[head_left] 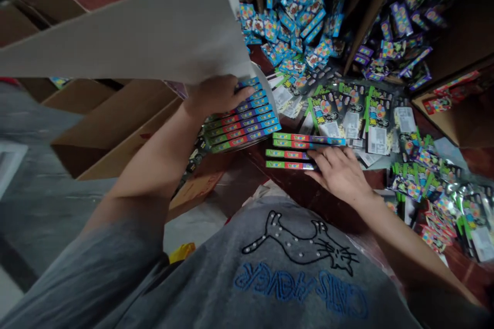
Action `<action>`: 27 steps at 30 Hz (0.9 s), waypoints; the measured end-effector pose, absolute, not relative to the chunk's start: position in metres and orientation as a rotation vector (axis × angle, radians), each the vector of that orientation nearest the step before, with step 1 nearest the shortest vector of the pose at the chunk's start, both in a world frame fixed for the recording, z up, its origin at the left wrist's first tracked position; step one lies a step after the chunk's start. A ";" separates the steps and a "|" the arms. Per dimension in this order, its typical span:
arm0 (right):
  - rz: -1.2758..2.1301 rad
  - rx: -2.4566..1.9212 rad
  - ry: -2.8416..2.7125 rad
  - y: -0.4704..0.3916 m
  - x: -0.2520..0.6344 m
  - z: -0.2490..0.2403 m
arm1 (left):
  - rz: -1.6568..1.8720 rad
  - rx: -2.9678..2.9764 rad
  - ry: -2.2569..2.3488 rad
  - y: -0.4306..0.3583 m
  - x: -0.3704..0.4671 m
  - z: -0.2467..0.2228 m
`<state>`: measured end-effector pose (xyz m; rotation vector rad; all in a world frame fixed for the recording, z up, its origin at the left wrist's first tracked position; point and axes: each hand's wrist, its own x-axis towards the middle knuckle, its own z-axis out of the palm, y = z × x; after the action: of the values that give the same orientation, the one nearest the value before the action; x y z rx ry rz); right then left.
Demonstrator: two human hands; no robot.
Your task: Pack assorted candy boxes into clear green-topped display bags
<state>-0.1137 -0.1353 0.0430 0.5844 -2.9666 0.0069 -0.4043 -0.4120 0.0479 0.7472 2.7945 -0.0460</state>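
One camera over there — worn on the head — looks forward and steeply down, close above the shirt (278, 264), with left hand (216, 95) and right hand (339, 172) near mid-view.

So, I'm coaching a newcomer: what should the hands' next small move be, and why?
Probably a slight nudge by the right hand to line up the four narrow, green-red-purple banded strips: the lower two jut farther left than the upper two, and this hand already touches the lower pair. The left hand lies over similar multicoloured strips, so the right seems better placed.
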 end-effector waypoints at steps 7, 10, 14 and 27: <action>0.473 0.785 -2.959 -0.131 -0.129 0.098 | 0.158 0.844 2.876 -0.420 -0.384 0.037; 0.699 0.763 -2.776 -0.131 -0.162 0.135 | 0.313 0.807 2.977 -0.427 -0.377 0.026; 0.748 0.706 -2.684 -0.143 -0.214 0.135 | 0.513 0.713 3.031 -0.439 -0.374 0.020; 0.970 0.522 -2.727 -0.140 -0.220 0.101 | 1.267 0.987 2.805 -0.438 -0.294 0.055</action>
<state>-0.2197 -0.1404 0.1006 0.5223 -2.7271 0.9698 -0.2945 -0.4382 0.0546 0.9869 2.8055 1.2673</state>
